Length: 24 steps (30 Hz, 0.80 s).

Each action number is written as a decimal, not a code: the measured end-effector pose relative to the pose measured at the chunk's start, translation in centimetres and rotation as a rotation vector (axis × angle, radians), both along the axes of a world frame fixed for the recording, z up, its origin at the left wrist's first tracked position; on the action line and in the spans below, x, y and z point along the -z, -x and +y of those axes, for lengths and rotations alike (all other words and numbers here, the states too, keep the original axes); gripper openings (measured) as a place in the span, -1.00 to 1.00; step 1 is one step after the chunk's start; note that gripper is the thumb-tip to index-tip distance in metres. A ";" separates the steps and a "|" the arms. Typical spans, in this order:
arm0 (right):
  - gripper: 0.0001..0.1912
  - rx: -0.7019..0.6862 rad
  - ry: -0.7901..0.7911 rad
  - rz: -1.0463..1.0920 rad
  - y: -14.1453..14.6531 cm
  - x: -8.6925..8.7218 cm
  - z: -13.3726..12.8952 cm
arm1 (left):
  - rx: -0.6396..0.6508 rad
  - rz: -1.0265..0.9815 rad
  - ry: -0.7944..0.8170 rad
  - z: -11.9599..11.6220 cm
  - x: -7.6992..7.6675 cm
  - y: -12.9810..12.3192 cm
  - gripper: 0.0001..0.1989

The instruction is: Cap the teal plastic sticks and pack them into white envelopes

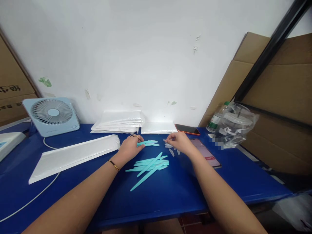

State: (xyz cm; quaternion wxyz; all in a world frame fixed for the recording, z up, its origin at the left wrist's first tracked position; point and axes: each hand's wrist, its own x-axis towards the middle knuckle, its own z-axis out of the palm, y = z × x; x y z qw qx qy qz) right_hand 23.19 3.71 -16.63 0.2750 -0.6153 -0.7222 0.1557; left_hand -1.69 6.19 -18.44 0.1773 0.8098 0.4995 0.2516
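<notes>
Two turquoise eyebrow razors (152,143) stick out to the right from between the fingers of my left hand (131,146), which is closed on their handles. My right hand (179,142) pinches a small translucent blade cap (165,141) between thumb and fingertip, just right of the razor tips and apart from them. Several more loose caps (172,152) lie under and in front of that hand. Closer to me is a crossed pile of turquoise razors (148,167) on the blue table (170,195).
White padded mailers (117,120) are stacked against the wall, and one mailer (75,156) lies at left. Behind it stands a blue fan (52,115) with a white cable. To the right are an orange-edged phone (187,129), another phone (207,154), a bottle (215,120) and a bagged cup (234,125).
</notes>
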 end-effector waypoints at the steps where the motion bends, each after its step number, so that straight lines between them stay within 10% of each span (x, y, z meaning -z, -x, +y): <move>1: -0.78 0.002 0.028 -0.108 -0.4 -0.2 -0.2 | 0.024 0.015 -0.003 -0.4 -0.3 -0.1 -0.71; 6: -0.86 0.008 0.202 -0.437 -0.4 -0.1 -0.7 | 0.262 0.131 0.176 -2.9 -1.0 -0.9 -0.65; 14: -0.84 0.002 0.128 -0.560 0.4 0.6 -0.3 | 0.263 0.240 0.023 -3.4 -0.7 -1.6 -0.88; 24: -0.74 -0.326 0.075 0.099 -0.8 0.0 -0.3 | 0.144 0.194 -0.012 -2.2 -2.0 -0.4 -0.75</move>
